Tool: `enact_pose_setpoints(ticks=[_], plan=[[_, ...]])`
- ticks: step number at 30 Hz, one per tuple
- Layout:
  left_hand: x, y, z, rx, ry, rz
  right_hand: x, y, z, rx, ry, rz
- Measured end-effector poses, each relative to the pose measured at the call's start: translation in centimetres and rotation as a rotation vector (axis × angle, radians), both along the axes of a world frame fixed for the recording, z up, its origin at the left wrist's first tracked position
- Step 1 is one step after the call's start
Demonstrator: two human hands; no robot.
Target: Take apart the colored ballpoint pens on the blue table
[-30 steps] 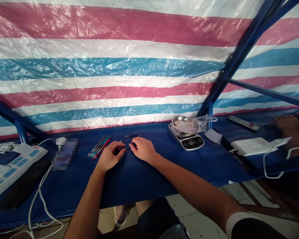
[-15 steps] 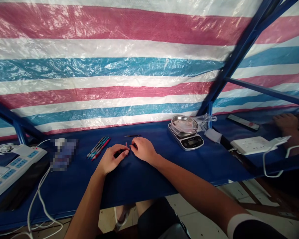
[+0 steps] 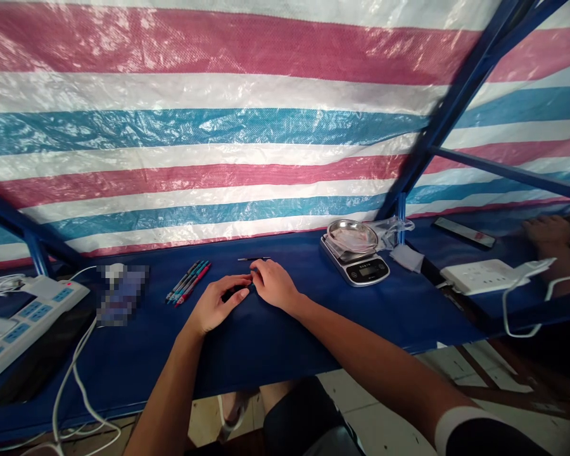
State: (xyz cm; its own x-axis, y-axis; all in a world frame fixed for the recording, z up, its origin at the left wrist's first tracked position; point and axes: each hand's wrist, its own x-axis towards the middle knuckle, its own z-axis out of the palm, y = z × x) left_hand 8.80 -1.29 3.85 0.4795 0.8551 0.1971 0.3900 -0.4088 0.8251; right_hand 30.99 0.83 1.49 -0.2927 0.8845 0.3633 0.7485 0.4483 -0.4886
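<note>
Close together over the blue table point(image 3: 256, 348), my left hand point(image 3: 218, 305) and my right hand point(image 3: 274, 286) meet at the fingertips. Fingers and thumb of the left hand curl into a pinch around something small and dark, mostly hidden. My right hand is also closed at this spot, its fingertips touching those of the left; what it grips is covered by the fingers. Just beyond the right fingers lies a thin dark stick like a pen refill point(image 3: 249, 258). Several pens point(image 3: 189, 284) with coloured barrels lie side by side left of my left hand.
Right of my hands stands a digital scale point(image 3: 367, 271) with a metal dish point(image 3: 351, 235) and a plastic bag point(image 3: 392, 231). Power strips point(image 3: 33, 316) and white cables flank the left; another power strip point(image 3: 477, 277) and a phone point(image 3: 463, 233) lie right, near another person's hand point(image 3: 548, 231).
My fingertips have drawn closer and now touch. A small thin pinkish piece that stood up between them is no longer visible. The pens and scale stay put.
</note>
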Motion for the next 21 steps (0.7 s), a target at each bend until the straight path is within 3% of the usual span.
enact_pose_setpoints(ticks=[13,21], plan=[[-0.7,0.9,-1.1,-0.02,0.033,0.025,0.2,0.1,0.4,0.038,-0.053,-0.073],[-0.3,1.2,-2.2,0.032,0.009,0.105,-0.1,0.1,0.4,0.018,-0.012,-0.013]])
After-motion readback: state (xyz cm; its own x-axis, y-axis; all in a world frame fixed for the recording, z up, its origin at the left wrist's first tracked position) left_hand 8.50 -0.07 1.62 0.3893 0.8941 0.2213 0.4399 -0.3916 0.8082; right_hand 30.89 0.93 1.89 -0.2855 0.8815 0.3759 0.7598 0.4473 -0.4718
